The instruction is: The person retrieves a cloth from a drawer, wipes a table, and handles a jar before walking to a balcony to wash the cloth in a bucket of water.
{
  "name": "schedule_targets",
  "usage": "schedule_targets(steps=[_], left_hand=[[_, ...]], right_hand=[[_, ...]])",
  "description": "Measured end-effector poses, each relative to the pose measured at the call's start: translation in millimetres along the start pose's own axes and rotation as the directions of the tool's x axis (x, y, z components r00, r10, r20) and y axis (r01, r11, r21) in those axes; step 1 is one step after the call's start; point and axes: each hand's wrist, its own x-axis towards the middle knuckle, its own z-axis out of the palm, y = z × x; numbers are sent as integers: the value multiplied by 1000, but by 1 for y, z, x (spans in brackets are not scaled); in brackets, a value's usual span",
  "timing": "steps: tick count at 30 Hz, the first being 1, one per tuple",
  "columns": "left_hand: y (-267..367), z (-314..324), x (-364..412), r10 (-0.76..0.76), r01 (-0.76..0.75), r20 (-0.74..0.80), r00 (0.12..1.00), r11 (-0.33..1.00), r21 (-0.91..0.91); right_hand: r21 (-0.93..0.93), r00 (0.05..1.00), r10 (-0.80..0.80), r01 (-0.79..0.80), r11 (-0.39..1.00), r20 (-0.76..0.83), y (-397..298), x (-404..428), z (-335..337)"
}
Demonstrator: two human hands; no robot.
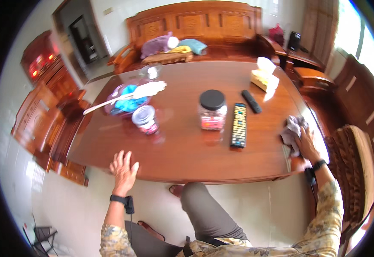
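Observation:
Along the right edge of the glossy wooden table (180,154), my right hand (307,146) grips a crumpled grey cloth (292,133) against the top. My left hand (123,170) is at the table's front edge on the left, fingers apart and holding nothing; whether it touches the edge I cannot tell. Between my hands stands a clear jar with a black lid (212,109) and a pink label bearing writing. Just right of it lies a long black remote control (238,125) with many buttons, and a smaller black remote (251,101) lies behind that.
A lidded plastic cup (145,119) stands at left by a purple basket (111,104) holding blue material, with a white-headed duster (148,90) across it. A tissue box (260,79) sits far right. Wooden seats (193,29) surround the table; a brown cushion (347,173) is near my right arm.

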Motion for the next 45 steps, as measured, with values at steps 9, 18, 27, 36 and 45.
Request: schedule_targets(steps=[9, 18, 27, 36, 45], left_hand=[[-3, -2, -11, -34, 30, -91, 995, 998, -46], [-4, 7, -7, -12, -3, -177, 984, 996, -85], [-20, 6, -32, 33, -56, -135, 990, 984, -170], [8, -37, -112, 221, -103, 84, 972, 715, -691], [-31, -13, -129, -118, 288, 264, 957, 305, -908]], right_hand=[[-104, 968, -240, 247, 963, 69, -95, -107, -55], [-11, 929, -279, 290, 957, 245, -212, -136, -92], [297, 832, -550, 508, 808, 71, -304, -147, -84], [660, 674, -729, 604, 448, -122, -387, -103, -107], [-154, 428, -870, 868, 471, -244, -543, -98, -40]])
